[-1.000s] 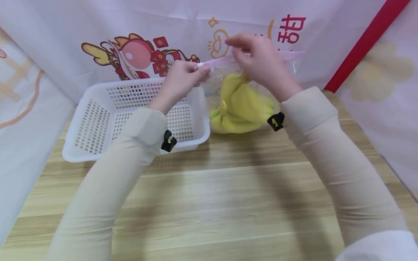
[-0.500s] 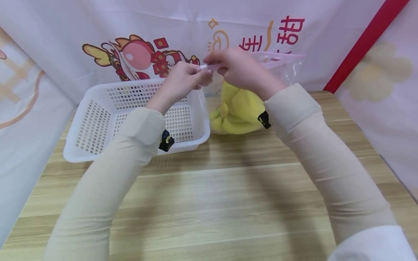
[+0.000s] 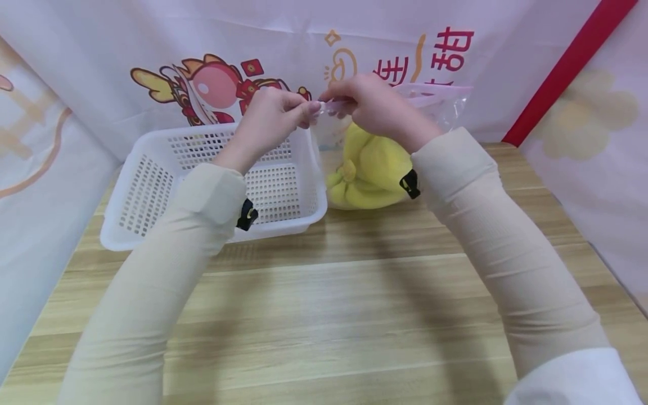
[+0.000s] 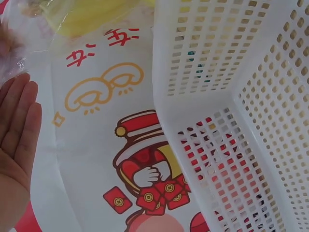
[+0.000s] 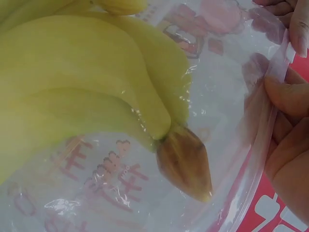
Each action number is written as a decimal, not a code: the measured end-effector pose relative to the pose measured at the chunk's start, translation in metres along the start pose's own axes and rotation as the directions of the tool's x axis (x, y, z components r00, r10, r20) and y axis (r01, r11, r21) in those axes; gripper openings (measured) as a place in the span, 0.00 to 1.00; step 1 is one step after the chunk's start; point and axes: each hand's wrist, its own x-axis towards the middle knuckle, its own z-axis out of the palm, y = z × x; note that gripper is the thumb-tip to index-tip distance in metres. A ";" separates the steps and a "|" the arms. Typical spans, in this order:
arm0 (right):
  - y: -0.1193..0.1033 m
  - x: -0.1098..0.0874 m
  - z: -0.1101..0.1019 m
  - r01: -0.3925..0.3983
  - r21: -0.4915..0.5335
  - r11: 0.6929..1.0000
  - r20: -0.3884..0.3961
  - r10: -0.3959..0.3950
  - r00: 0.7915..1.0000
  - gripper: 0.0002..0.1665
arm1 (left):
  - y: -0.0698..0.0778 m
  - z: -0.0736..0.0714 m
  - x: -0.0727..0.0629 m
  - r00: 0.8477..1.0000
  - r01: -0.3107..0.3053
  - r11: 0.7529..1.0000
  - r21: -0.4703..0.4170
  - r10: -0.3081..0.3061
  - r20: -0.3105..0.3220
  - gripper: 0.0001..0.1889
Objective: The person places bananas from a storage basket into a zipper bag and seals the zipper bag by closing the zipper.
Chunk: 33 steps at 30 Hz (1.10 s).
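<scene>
A clear zip bag (image 3: 453,109) with a pink top strip holds a bunch of yellow bananas (image 3: 378,163); their brown stem end (image 5: 183,164) points toward the strip. My left hand (image 3: 269,117) pinches the bag's top corner at the white slider (image 5: 290,53). Right beside it, my right hand (image 3: 373,107) pinches the pink strip (image 5: 260,140) between thumb and fingers, the thumb lying over it in the right wrist view. The bag's lower part sits by the table's back edge. In the left wrist view, only the left hand's (image 4: 17,130) outstretched outer fingers show.
A white perforated plastic basket (image 3: 288,226) stands to the left of the bag, partly under my left forearm. Behind is a white cloth (image 3: 283,34) printed with cartoon figures and red characters. Wood-grain tabletop (image 3: 324,326) spreads in front.
My right hand has come left and down from above the bag to grip the strip beside the left hand. The left hand has shifted slightly left at the bag's corner.
</scene>
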 end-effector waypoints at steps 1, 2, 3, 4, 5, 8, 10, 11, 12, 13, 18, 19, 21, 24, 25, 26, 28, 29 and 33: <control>0.000 0.000 0.000 -0.001 -0.002 1.000 0.004 0.001 1.000 0.23 | -0.001 0.000 0.000 1.000 -0.006 1.000 -0.001 0.006 -0.003 0.22; 0.000 0.000 0.000 -0.004 -0.004 1.000 0.009 0.004 1.000 0.23 | -0.001 0.001 0.000 1.000 -0.011 1.000 -0.002 0.011 -0.005 0.22; 0.000 0.000 0.001 -0.006 -0.004 1.000 0.014 0.006 1.000 0.24 | -0.002 0.001 0.000 1.000 -0.016 1.000 -0.005 0.016 -0.007 0.22; 0.000 0.000 0.001 -0.007 -0.004 1.000 0.015 0.007 1.000 0.24 | -0.002 0.002 0.000 1.000 -0.019 1.000 -0.008 0.018 -0.009 0.22; 0.000 0.000 0.001 -0.006 -0.004 1.000 0.016 0.006 1.000 0.23 | -0.002 0.002 0.000 1.000 -0.023 1.000 -0.009 0.023 -0.011 0.22; 0.001 0.000 0.001 0.001 0.003 1.000 0.008 -0.001 1.000 0.19 | -0.002 0.003 0.001 0.999 -0.038 0.999 -0.010 0.038 -0.020 0.23; 0.001 0.001 0.001 -0.005 0.020 1.000 0.003 0.005 1.000 0.18 | -0.002 0.005 0.001 0.998 -0.050 0.999 -0.004 0.049 -0.029 0.23; 0.002 0.001 0.001 -0.011 0.028 1.000 -0.003 0.011 1.000 0.18 | -0.002 0.005 0.001 0.998 -0.055 0.998 0.000 0.055 -0.035 0.23; 0.002 0.001 0.001 -0.017 0.039 0.999 -0.010 0.018 1.000 0.18 | -0.002 0.006 0.001 0.997 -0.058 0.998 0.002 0.058 -0.041 0.23; 0.002 0.001 0.001 -0.027 0.050 0.998 -0.017 0.028 0.999 0.17 | -0.002 0.007 0.002 0.997 -0.061 0.998 0.002 0.061 -0.048 0.22; 0.000 0.003 0.003 -0.047 0.020 0.999 -0.068 0.048 0.997 0.16 | -0.002 0.010 0.002 0.992 -0.095 0.995 -0.005 0.094 -0.090 0.21; -0.001 0.003 0.003 -0.052 0.008 0.999 -0.075 0.053 0.996 0.16 | -0.003 0.011 0.003 0.990 -0.106 0.994 -0.004 0.105 -0.098 0.21; -0.003 0.003 0.003 -0.074 -0.007 0.997 -0.078 0.073 0.994 0.16 | -0.003 0.013 0.003 0.987 -0.124 0.992 -0.004 0.122 -0.108 0.21; -0.005 0.002 0.002 -0.118 0.002 0.993 -0.063 0.118 0.991 0.16 | -0.003 0.013 0.004 0.988 -0.121 0.993 -0.002 0.120 -0.098 0.21; -0.006 0.002 0.001 -0.131 0.010 0.991 -0.055 0.131 0.990 0.16 | -0.003 0.013 0.004 0.989 -0.116 0.993 -0.003 0.115 -0.091 0.21; -0.006 0.002 0.001 -0.144 0.013 0.990 -0.047 0.144 0.988 0.16 | -0.003 0.013 0.004 0.991 -0.110 0.994 -0.004 0.109 -0.083 0.21; -0.005 0.001 0.000 -0.157 0.018 0.987 -0.036 0.158 0.987 0.16 | -0.002 0.012 0.004 0.993 -0.098 0.995 -0.004 0.097 -0.069 0.21; -0.004 0.001 0.000 -0.154 0.014 0.988 -0.037 0.154 0.987 0.16 | -0.002 0.012 0.003 0.994 -0.093 0.996 -0.003 0.092 -0.062 0.21; 0.002 -0.001 -0.005 -0.151 -0.041 0.988 -0.045 0.149 0.988 0.16 | -0.002 0.010 0.003 0.996 -0.073 0.997 -0.032 0.071 -0.048 0.20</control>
